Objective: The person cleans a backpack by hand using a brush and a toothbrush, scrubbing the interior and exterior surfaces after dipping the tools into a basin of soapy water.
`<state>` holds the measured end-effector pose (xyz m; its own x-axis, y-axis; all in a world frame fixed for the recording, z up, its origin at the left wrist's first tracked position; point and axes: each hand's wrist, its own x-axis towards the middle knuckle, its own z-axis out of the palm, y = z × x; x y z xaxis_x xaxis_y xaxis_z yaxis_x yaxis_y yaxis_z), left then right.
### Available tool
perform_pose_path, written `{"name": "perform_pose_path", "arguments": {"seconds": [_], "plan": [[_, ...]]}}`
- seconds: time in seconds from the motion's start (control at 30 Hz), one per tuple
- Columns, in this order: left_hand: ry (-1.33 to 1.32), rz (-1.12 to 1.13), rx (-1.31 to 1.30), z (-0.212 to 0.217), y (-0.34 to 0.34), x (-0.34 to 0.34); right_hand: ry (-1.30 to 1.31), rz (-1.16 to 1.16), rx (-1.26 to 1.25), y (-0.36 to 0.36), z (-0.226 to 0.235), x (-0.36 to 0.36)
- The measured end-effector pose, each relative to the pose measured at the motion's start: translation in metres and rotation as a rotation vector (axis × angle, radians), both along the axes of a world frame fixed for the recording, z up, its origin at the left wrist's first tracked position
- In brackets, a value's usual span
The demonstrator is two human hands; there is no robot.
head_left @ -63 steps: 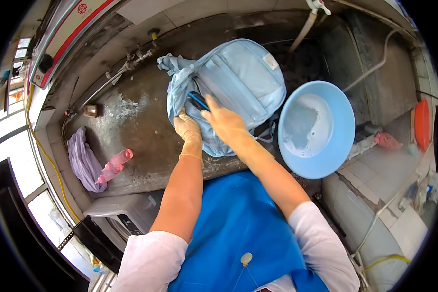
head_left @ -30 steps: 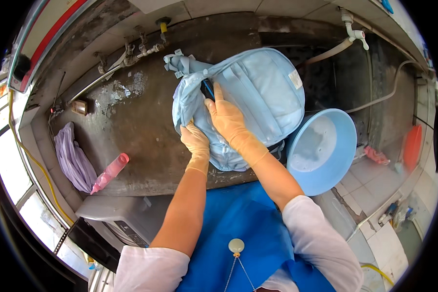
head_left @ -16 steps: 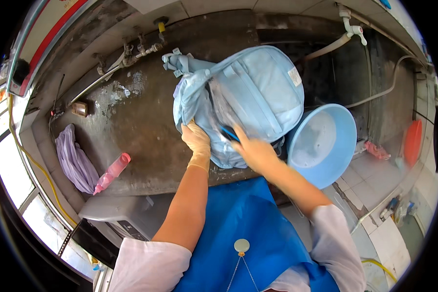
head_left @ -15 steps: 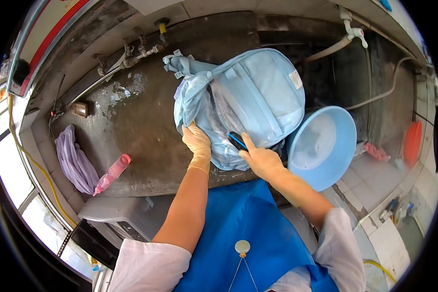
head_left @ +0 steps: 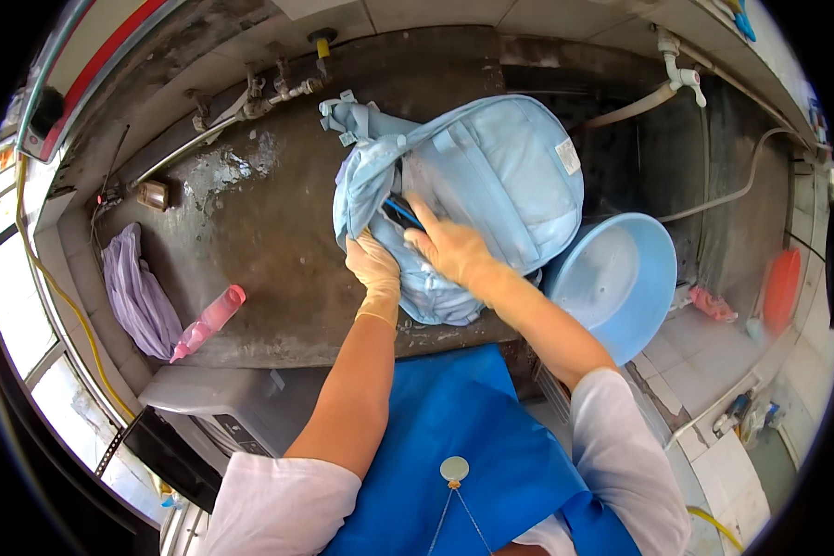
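Observation:
A light blue backpack [head_left: 514, 176] lies on the dark, wet counter, its straps bunched at the left side. My left hand [head_left: 374, 263], in a thin pale glove, is closed on the fabric at the backpack's near left edge. My right hand [head_left: 452, 248], gloved the same way, grips a black scrub brush [head_left: 402, 211] with a blue stripe. The brush is pressed against the backpack's wet, whitish side panel, just above my left hand. Its bristles are hidden from sight.
Right of the backpack stands a light blue basin [head_left: 653, 287] with whitish residue inside. A pink squeeze bottle [head_left: 211, 321] and a purple striped cloth [head_left: 139, 295] lie at the left. Metal pipes [head_left: 222, 125] run along the back left; a white tap [head_left: 684, 76] is at the far right.
My right hand has pushed the scrub brush up and to the left along the backpack's panel. My left hand keeps its hold on the edge.

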<state>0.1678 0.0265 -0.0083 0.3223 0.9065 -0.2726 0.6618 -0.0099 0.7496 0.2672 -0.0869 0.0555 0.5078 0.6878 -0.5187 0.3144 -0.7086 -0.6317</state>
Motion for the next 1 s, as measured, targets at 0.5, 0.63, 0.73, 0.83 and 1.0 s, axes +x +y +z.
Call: {"name": "perform_pose_path", "arguments": {"seconds": [0.5,0.63,0.73,0.83,1.0], "plan": [[0.045,0.021,-0.011,-0.001,0.008,-0.002,0.130,0.297,-0.341,-0.087,0.035,-0.011],[0.047,0.016,0.000,0.001,-0.002,0.002,0.080,0.175,-0.228,-0.034,0.027,0.007],[0.043,0.048,-0.022,0.003,0.003,-0.002,0.194,0.089,-0.277,-0.047,0.044,-0.010],[0.027,0.039,0.040,-0.001,0.009,-0.011,0.268,0.021,-0.246,-0.076,0.058,0.009],[0.008,0.046,0.045,0.003,0.005,-0.001,0.481,-0.574,0.243,-0.032,0.051,0.062]]}}
